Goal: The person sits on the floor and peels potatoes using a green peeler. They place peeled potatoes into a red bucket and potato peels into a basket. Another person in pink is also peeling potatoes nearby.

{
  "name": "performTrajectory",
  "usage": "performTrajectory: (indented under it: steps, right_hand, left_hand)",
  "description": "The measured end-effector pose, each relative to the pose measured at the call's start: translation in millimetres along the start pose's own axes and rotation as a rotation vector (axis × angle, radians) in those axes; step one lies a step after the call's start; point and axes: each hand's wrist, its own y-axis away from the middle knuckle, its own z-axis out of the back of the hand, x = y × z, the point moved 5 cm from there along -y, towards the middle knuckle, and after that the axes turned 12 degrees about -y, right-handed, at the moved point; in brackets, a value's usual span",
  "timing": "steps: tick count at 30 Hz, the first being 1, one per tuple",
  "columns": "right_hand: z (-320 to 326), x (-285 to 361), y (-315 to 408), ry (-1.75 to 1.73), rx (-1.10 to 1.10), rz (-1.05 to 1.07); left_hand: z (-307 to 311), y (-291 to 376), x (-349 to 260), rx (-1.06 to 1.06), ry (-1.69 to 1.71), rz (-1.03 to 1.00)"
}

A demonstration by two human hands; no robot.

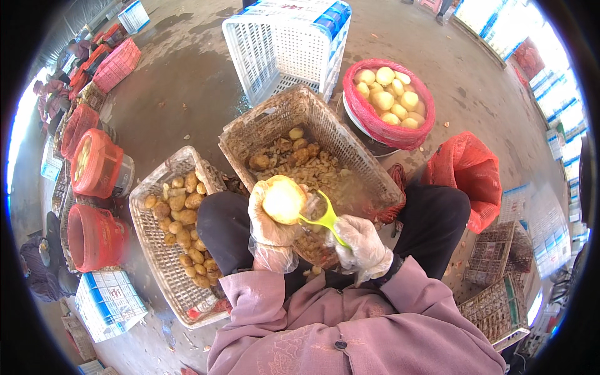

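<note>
A pale peeled potato (282, 200) rests in my left hand (269, 232), which wears a clear plastic glove. My right hand (363, 246), gloved the same way, grips a yellow-green Y-shaped peeler (332, 218). The peeler's head is close against the right side of the potato; whether the blade touches it I cannot tell. Below both hands, between my knees, a dirty plastic crate (300, 105) holds peelings (323, 173) and a few potatoes. At my left knee, a second crate (150, 262) contains many unpeeled potatoes (185, 215).
Beyond the middle crate stands a white-and-blue crate (300, 51) on its side. A bucket lined with pink mesh (349, 101) holds peeled potatoes (384, 100). A red mesh bag (468, 173) stands by my right knee. Mesh-lined buckets (96, 239) line the left, with people (51, 101) farther off.
</note>
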Motion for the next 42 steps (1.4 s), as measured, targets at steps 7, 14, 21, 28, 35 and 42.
performTrajectory:
  steps: [7,14,21,28,35,42]
  right_hand:
    - [41.3,-8.9,14.7,0.06,-0.261,0.016]
    - [-24.8,34.1,-8.8,-0.113,-0.008,0.041]
    - [-22.7,12.7,-5.8,-0.157,-0.021,-0.017]
    - [-14.5,-6.4,4.7,-0.171,-0.037,0.024]
    - [23.4,-55.6,15.6,0.096,-0.154,-0.135]
    - [9.9,1.2,14.1,-0.038,-0.228,0.058]
  left_hand:
    - [-5.2,2.6,-2.8,0.102,-0.014,0.078]
    - [-9.7,-0.3,6.3,0.087,-0.049,0.059]
    - [-6.5,-1.1,5.4,0.119,-0.044,-0.012]
    - [-4.0,1.4,7.0,0.048,-0.028,0.023]
    - [-1.2,-5.0,-12.9,0.04,0.096,-0.019]
    - [-16.6,-1.3,-4.3,0.268,0.017,0.073]
